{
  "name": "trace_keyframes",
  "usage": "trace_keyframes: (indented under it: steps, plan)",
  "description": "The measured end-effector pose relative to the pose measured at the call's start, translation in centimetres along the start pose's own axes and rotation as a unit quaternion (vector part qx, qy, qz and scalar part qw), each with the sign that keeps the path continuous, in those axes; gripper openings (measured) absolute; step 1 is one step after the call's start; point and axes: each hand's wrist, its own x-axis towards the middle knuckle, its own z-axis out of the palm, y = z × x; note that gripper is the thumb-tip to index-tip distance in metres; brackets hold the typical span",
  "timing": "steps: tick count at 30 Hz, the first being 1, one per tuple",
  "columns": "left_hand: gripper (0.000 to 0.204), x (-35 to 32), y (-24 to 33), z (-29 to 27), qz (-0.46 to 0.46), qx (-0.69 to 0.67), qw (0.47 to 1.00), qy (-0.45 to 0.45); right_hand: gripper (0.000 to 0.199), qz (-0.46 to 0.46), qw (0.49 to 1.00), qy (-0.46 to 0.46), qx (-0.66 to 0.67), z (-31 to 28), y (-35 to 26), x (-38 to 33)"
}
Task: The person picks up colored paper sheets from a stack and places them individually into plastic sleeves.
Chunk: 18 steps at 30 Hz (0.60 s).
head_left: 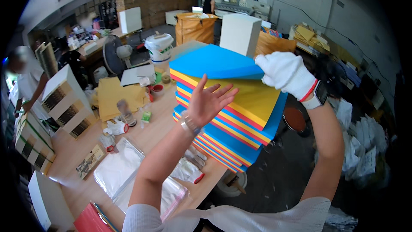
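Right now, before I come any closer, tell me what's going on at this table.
A person is handling a tall stack of coloured sheets at the table's edge. The gloved right hand grips the corner of the blue sheet on top, holding it up off the yellow sheet beneath. The bare left hand is open in front of the stack; whether it touches the sheets is unclear. Clear plastic bags lie on the table nearby.

A sheet stack (240, 120) — blue, yellow, red — sits on the table (161, 118), top corner (251, 69) lifted.
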Motion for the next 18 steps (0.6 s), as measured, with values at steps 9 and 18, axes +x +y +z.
trace_keyframes:
  steps: [9, 18]
  plan:
    - [0.044, 5.0, 1.0, 3.5, 0.102, 0.194, 0.948, 0.229, 0.032, -0.042, 0.903, 0.358, 0.234, 2.4, -1.7, -7.0]
    - [0.042, 5.9, 6.6, 5.7, 0.036, 0.157, 0.979, 0.121, 0.041, 0.293, 0.107, 0.027, 0.95, 17.2, 3.1, -9.5]
